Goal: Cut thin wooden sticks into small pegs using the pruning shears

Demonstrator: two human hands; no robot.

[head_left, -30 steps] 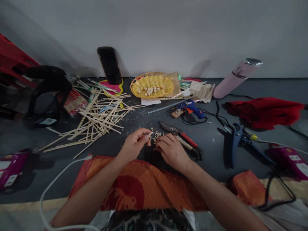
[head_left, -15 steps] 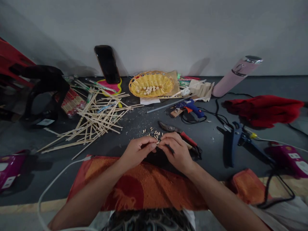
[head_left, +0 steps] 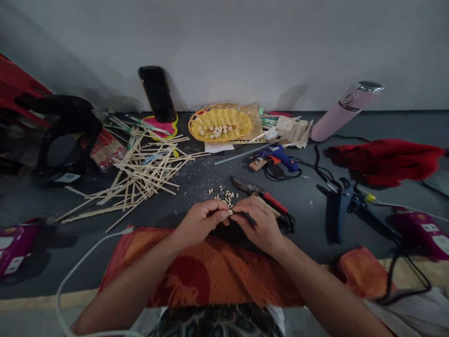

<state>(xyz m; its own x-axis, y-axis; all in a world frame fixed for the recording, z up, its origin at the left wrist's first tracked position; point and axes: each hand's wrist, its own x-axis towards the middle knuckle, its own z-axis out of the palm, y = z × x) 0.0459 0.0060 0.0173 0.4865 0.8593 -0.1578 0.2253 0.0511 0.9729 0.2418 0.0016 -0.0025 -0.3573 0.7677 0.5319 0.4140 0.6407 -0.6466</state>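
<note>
My left hand (head_left: 200,223) is closed in a pinch, thumb and forefinger gripping short pale wooden stick pieces (head_left: 229,212). My right hand (head_left: 260,223) is bent in from the other side, its fingertips drawn together right against those pieces; what lies between them is too small to make out. Just beyond both hands, several loose cut stick pieces (head_left: 228,194) lie scattered with crumbs on the dark table. Pruning shears (head_left: 273,202) with red handles lie behind my right hand. Several small joined wooden pieces (head_left: 220,131) sit in a yellow woven basket (head_left: 196,122) by the wall.
Long wooden sticks (head_left: 140,175) are heaped at left, near a propped phone (head_left: 157,93). A blue glue gun (head_left: 280,157), blue-handled cutters (head_left: 345,201), a pink flask (head_left: 343,112) and a red cloth (head_left: 386,161) occupy the right. An orange towel (head_left: 210,271) covers the front edge.
My right fingers have shifted slightly at the pinched wooden pieces, and the right hand is tilted a little differently. My left hand keeps its grip.
</note>
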